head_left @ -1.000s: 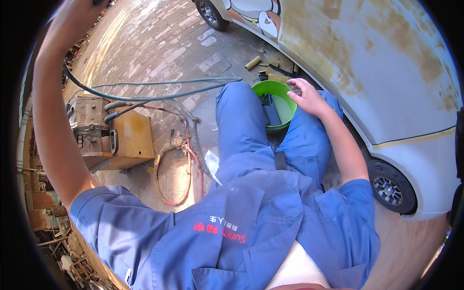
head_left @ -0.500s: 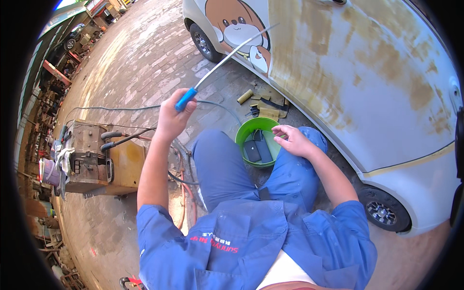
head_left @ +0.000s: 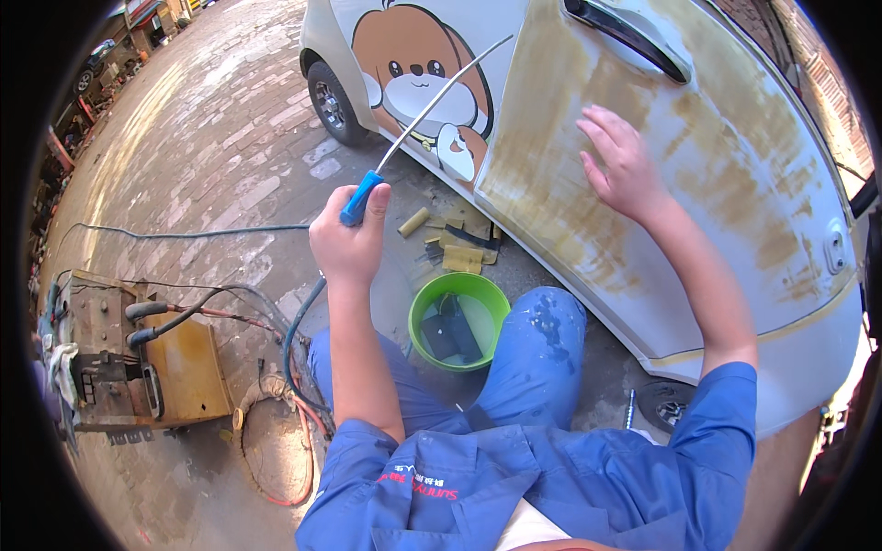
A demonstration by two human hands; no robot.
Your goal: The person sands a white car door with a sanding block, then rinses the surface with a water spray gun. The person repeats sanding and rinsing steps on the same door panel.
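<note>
My left hand point(head_left: 347, 241) grips the blue handle of a long thin metal tool point(head_left: 424, 118) whose shaft slants up and right toward the car. My right hand point(head_left: 622, 163) lies flat, fingers spread, on the sanded, yellow-brown stained car door point(head_left: 735, 174). A green basin point(head_left: 459, 320) with water and dark sanding blocks in it stands on the ground between my knees, just below my left hand.
Yellow sanding blocks point(head_left: 457, 241) lie on the paving by the door's lower edge. An old orange-brown welding machine point(head_left: 138, 363) with cables and coiled hoses point(head_left: 276, 441) stands at my left. The car's wheel point(head_left: 329, 99) is ahead, with a cartoon dog picture on the panel beside it.
My right hand has left the green basin and now presses on the car door. My left hand has brought the long tool lower and nearer the door. My view has swung toward the car.
</note>
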